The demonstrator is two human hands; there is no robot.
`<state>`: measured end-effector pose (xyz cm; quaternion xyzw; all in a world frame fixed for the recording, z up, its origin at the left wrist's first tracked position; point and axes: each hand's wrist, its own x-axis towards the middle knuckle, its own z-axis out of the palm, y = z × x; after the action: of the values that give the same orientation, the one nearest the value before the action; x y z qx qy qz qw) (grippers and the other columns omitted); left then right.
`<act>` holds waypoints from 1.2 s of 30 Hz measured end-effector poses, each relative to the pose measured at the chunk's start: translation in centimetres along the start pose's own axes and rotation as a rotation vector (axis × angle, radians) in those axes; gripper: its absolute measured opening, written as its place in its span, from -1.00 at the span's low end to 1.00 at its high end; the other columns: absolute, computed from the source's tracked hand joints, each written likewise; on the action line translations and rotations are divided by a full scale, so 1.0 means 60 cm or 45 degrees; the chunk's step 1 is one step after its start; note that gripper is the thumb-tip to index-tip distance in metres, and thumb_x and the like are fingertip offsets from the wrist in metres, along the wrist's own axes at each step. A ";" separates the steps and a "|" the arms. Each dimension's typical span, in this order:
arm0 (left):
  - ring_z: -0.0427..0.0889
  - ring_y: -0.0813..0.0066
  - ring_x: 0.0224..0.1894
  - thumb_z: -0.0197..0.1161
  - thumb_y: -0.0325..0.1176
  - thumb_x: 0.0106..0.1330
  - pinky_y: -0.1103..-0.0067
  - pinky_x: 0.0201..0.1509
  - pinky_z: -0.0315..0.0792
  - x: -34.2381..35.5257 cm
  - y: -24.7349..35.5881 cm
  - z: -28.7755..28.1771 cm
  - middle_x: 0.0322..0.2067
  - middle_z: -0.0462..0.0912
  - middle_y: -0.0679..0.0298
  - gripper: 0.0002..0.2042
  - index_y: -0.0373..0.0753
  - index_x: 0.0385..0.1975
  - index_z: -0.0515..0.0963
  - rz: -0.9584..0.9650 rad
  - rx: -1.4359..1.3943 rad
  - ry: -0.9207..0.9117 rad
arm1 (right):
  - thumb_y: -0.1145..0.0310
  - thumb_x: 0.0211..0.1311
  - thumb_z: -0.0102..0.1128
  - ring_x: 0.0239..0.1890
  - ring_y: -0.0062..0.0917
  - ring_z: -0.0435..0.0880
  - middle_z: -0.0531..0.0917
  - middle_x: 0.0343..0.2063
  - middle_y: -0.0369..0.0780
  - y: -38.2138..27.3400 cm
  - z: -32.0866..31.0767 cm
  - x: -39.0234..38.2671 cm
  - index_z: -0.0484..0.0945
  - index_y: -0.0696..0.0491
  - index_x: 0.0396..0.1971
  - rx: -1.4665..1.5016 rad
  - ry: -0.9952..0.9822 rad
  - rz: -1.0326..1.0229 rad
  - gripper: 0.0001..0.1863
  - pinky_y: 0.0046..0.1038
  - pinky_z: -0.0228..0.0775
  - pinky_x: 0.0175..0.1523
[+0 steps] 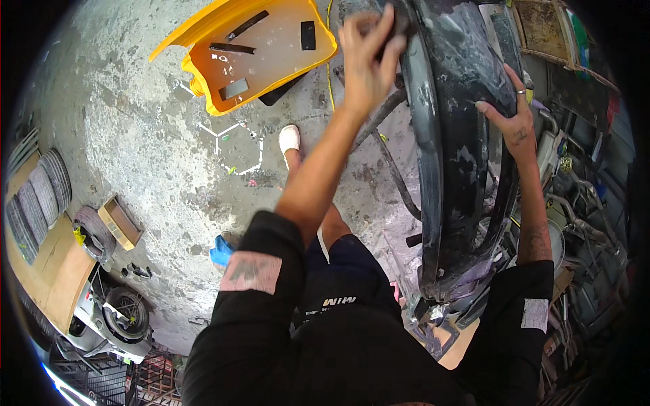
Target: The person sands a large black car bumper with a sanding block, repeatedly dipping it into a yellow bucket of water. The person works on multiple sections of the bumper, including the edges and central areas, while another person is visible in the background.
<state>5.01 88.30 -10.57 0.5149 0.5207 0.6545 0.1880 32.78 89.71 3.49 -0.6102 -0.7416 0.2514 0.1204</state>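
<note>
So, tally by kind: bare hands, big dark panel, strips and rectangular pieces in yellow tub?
Left hand and right hand: 2
Big dark panel: 1
Dark strips: 2
Black rectangular piece: 1
Grey rectangular piece: 1
Total: 7

One left hand (367, 68), one right hand (517, 123) and one black car panel (452, 152) are seen with one yellow tub (183, 37), two dark strips (233, 49), two small rectangular blocks (233, 89), one white shoe (290, 138), two pale sleeve patches (250, 273), one cardboard box (120, 223) and at least five tyres (56, 174).

Long curved black panel (452, 155), smeared grey, lengthwise at right
</note>
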 end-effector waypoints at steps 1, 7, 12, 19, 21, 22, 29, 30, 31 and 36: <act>0.44 0.04 0.06 0.46 -0.41 0.26 0.30 0.16 0.37 -0.058 0.033 -0.012 0.05 0.51 0.00 -0.48 -0.15 0.28 0.63 -0.003 -0.010 -0.007 | 0.15 0.07 0.68 0.29 -0.24 0.62 0.60 0.28 -0.04 0.005 -0.002 -0.006 0.38 -0.11 0.47 -0.005 0.004 0.011 -0.06 -0.25 0.41 0.40; 0.50 0.10 0.09 0.45 -0.37 0.33 0.35 0.22 0.36 -0.059 0.019 -0.019 0.05 0.55 0.03 -0.51 -0.22 0.28 0.62 -0.081 0.044 -0.172 | 0.20 0.07 0.67 0.28 -0.28 0.62 0.61 0.26 -0.05 0.006 -0.007 -0.008 0.39 -0.06 0.47 0.059 0.021 0.025 -0.07 -0.28 0.41 0.40; 0.44 0.09 0.06 0.44 -0.42 0.31 0.30 0.21 0.36 -0.120 0.084 -0.027 0.03 0.50 0.00 -0.49 -0.19 0.30 0.60 -0.238 -0.043 -0.090 | 0.18 0.08 0.66 0.28 -0.30 0.62 0.61 0.27 -0.06 0.008 -0.009 -0.009 0.39 -0.04 0.47 -0.045 0.016 0.005 -0.07 -0.29 0.40 0.41; 0.53 0.26 0.01 0.41 -0.39 0.40 0.43 0.14 0.45 -0.057 -0.041 -0.013 0.02 0.54 0.03 -0.52 -0.17 0.33 0.59 -0.381 0.014 0.135 | 0.18 0.07 0.66 0.34 -0.25 0.57 0.57 0.32 -0.03 -0.006 0.013 0.009 0.37 -0.04 0.48 0.051 0.014 0.007 -0.05 -0.25 0.35 0.45; 0.55 0.30 -0.02 0.40 -0.38 0.43 0.46 0.10 0.47 -0.069 -0.061 -0.030 0.01 0.54 0.05 -0.53 -0.18 0.34 0.57 -0.485 -0.043 0.164 | 0.18 0.06 0.67 0.35 -0.24 0.55 0.56 0.33 -0.03 0.001 -0.003 0.008 0.37 -0.04 0.48 -0.006 0.030 -0.025 -0.04 -0.25 0.34 0.46; 0.56 0.35 -0.05 0.38 -0.38 0.45 0.49 0.07 0.49 -0.072 -0.079 -0.051 0.00 0.53 0.08 -0.54 -0.18 0.35 0.56 -0.576 -0.086 0.188 | 0.18 0.06 0.67 0.37 -0.23 0.54 0.54 0.35 -0.03 0.006 -0.004 0.002 0.36 -0.04 0.49 -0.038 0.029 0.011 -0.03 -0.25 0.32 0.47; 0.54 -0.33 0.06 0.30 -0.04 0.41 0.03 0.24 0.45 -0.033 -0.459 -0.247 0.01 0.56 -0.37 -0.54 -0.02 0.26 0.62 -0.689 0.984 -0.520 | 0.20 -0.01 0.67 0.50 -0.16 0.38 0.38 0.49 -0.01 0.000 0.004 0.013 0.32 -0.02 0.50 -0.040 0.022 0.001 0.03 -0.22 0.18 0.56; 0.55 -0.34 0.08 0.27 -0.05 0.40 0.05 0.29 0.45 -0.062 -0.490 -0.204 -0.02 0.63 -0.29 -0.57 0.00 0.23 0.63 -0.818 1.174 -0.508 | 0.19 -0.02 0.67 0.51 -0.16 0.37 0.36 0.50 -0.03 0.015 0.000 0.005 0.31 -0.02 0.51 -0.053 0.011 0.038 0.04 -0.21 0.15 0.57; 0.57 -0.35 0.13 0.25 -0.11 0.38 0.07 0.34 0.44 -0.064 -0.540 -0.203 -0.06 0.72 -0.21 -0.63 -0.02 0.13 0.68 -0.763 1.226 -0.510 | 0.18 -0.03 0.66 0.52 -0.16 0.36 0.35 0.51 -0.05 0.017 -0.004 0.000 0.30 -0.02 0.51 -0.032 -0.015 0.065 0.05 -0.20 0.13 0.59; 0.60 -0.34 0.17 0.20 -0.25 0.33 0.10 0.35 0.44 0.009 -0.693 -0.355 0.00 0.71 -0.22 -0.69 -0.13 -0.01 0.73 -0.811 1.293 -1.126 | 0.04 0.00 0.62 0.55 -0.14 0.30 0.32 0.54 -0.09 0.000 0.020 0.027 0.29 -0.04 0.53 0.128 0.014 0.056 0.06 -0.16 0.06 0.62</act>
<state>-25.81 94.38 -45.16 0.5779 0.7589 -0.0210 0.2995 31.81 91.01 2.26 -0.6209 -0.7138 0.2875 0.1493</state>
